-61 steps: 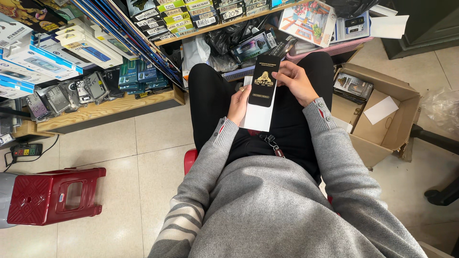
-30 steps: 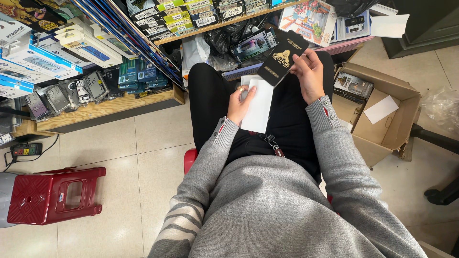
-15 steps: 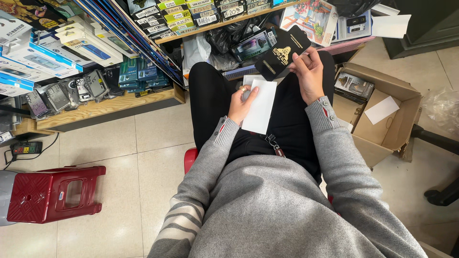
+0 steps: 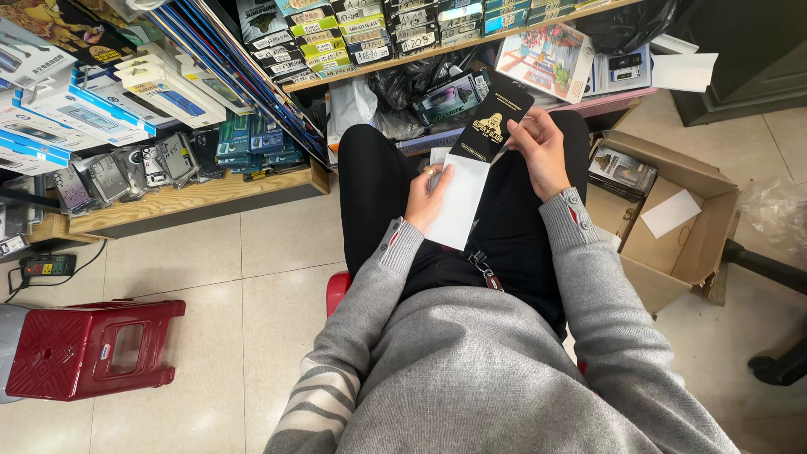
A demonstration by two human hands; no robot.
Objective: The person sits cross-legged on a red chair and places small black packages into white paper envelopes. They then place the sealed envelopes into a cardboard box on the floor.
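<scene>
I sit on a red stool with my legs in black trousers. My left hand point(image 4: 430, 195) grips a flat white sleeve point(image 4: 459, 202) over my lap. My right hand point(image 4: 539, 151) holds a slim black package with a gold emblem point(image 4: 493, 123) at its far end. The black package's lower end overlaps the top of the white sleeve. Both sit between my knees, in front of a low shelf.
An open cardboard box point(image 4: 672, 220) with small packages stands on the floor at my right. A red plastic stool point(image 4: 88, 346) lies at the left, near a power strip point(image 4: 46, 266). Wooden shelves point(image 4: 193, 195) packed with boxed goods run along the far side.
My right hand lifted the black package up and away from the white sleeve, then brought it back down so its lower end meets the sleeve's top. My left hand stayed put.
</scene>
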